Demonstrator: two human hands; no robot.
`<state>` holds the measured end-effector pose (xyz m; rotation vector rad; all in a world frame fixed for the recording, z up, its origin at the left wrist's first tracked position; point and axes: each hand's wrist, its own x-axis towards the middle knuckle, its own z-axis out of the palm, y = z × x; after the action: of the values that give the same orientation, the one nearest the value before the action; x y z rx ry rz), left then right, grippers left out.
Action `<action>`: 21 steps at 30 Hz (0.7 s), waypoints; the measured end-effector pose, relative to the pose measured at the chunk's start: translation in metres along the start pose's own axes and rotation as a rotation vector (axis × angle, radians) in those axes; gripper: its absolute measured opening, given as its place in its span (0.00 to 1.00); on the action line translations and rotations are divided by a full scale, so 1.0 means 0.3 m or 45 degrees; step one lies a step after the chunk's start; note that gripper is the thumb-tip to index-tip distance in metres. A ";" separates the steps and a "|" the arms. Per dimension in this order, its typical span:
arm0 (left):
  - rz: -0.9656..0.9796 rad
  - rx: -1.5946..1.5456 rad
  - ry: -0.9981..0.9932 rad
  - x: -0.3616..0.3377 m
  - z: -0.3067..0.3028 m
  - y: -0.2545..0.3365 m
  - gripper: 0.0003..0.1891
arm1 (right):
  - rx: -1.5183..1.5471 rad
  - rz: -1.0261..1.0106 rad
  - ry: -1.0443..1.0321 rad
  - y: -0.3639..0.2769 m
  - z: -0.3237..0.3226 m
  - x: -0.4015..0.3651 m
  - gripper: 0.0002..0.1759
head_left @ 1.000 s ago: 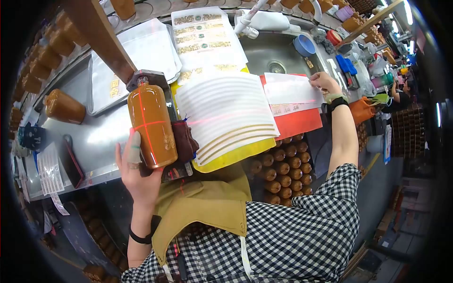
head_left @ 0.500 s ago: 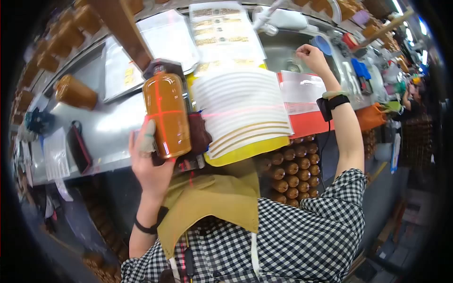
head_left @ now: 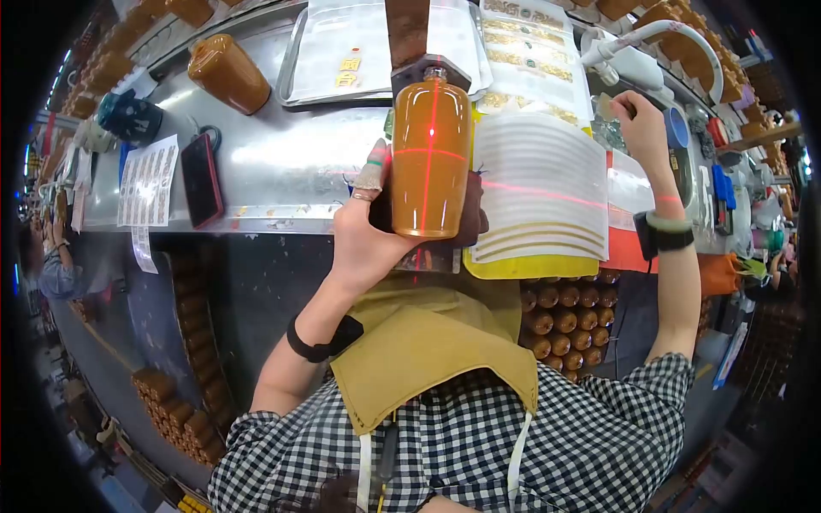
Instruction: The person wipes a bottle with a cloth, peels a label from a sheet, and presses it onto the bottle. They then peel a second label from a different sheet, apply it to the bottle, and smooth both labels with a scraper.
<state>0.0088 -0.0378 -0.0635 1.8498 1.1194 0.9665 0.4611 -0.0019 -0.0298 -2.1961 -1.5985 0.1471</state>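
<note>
A brown glossy bottle (head_left: 430, 162) lies in front of me with its neck toward the far side, and red laser lines cross on it. My left hand (head_left: 368, 231) is spread at the bottle's left and lower edge, its wrapped thumb or finger pointing up. Over the sink area at the right, my right hand (head_left: 637, 120) pinches a small pale, translucent piece (head_left: 606, 106). Between the hands, a white sheet with gold curved strips (head_left: 539, 192) rests on a yellow board (head_left: 534, 268).
Another brown bottle (head_left: 228, 74) lies at the back left, near a dark jar (head_left: 129, 117), a phone (head_left: 202, 181) and a printed sheet (head_left: 150, 184). A tray (head_left: 295, 60) and a white faucet (head_left: 654, 32) stand behind. Several bottles (head_left: 564, 321) are stacked below the right side.
The view has swung, so the bench appears shifted right and down. My right hand now shows a small translucent piece at its fingertips. My left hand stays beside the bottle.
</note>
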 end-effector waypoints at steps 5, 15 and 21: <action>-0.008 -0.037 -0.008 0.013 0.025 0.018 0.57 | 0.301 -0.365 0.059 -0.343 -0.058 -0.186 0.07; -0.239 -0.178 -0.444 0.090 -0.033 0.083 0.73 | 0.776 -0.374 -0.406 -0.726 0.000 -0.282 0.10; -0.082 -0.258 -0.491 0.121 -0.069 0.122 0.68 | 0.788 -0.293 -0.394 -0.733 0.063 -0.255 0.11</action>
<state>0.0154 -0.0122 -0.0145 1.7293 0.8101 0.6247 0.2350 -0.0123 0.0271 -1.5560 -1.6587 0.8251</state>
